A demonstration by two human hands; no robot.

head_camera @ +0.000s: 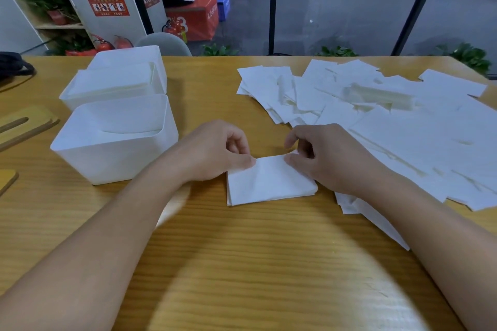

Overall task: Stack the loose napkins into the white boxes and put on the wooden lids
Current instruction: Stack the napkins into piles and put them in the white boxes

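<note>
Napkin stack point(270, 180) on table between hands; left hand point(215, 150) and right hand point(328, 158) pinch its far corners.

I see a wood-grain surface point(269, 263) in front of me. Beyond it, black posts point(273, 2) frame a view onto grey floor point(336, 8). At left stand shelves point(57, 25) with potted plants point(40, 0), red extinguishers point(103, 44), a red box point(197, 19) and a grey chair point(164, 43).

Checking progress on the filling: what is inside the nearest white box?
The nearest white box shows a low layer of white napkins at the bottom. Its front wall hides how deep that layer goes.
</note>
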